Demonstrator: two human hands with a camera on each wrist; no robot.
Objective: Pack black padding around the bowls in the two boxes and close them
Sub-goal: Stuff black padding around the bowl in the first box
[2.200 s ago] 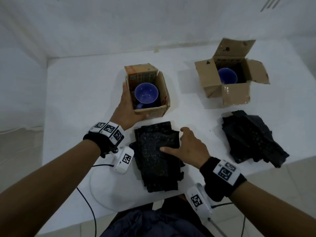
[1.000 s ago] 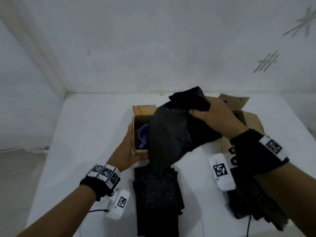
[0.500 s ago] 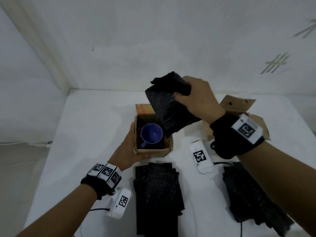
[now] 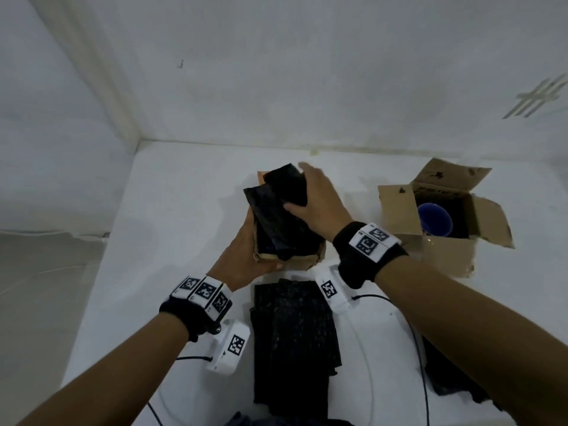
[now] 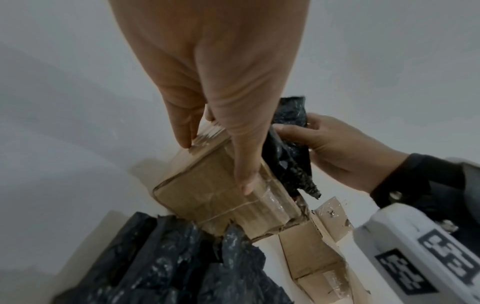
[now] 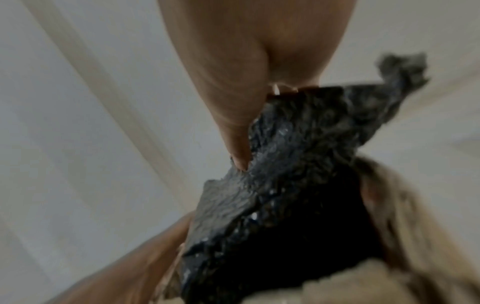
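Note:
The small left box [image 4: 299, 261] stands mid-table, its bowl hidden under a black padding sheet [image 4: 276, 216] that lies partly inside it and sticks out over the far rim. My right hand [image 4: 307, 195] grips that sheet from above; in the right wrist view the thumb [image 6: 235, 133] pinches the padding [image 6: 298, 185]. My left hand [image 4: 256, 241] holds the box at its left side, with the thumb [image 5: 246, 181] across the front wall of the box [image 5: 207, 197]. The right box [image 4: 399, 210] stands with flaps up, a blue bowl [image 4: 435, 224] showing inside.
A flat stack of black padding [image 4: 292, 342] lies just in front of the left box. A second, looser pile [image 4: 451, 385] lies at the front right, partly under my right forearm. Thin cables run across the white table [image 4: 172, 210]. White walls stand close behind and to the left.
My right hand lifted one black sheet off the front stack, carried it over the left box and has lowered it in, covering the bowl. The left hand stayed on the box.

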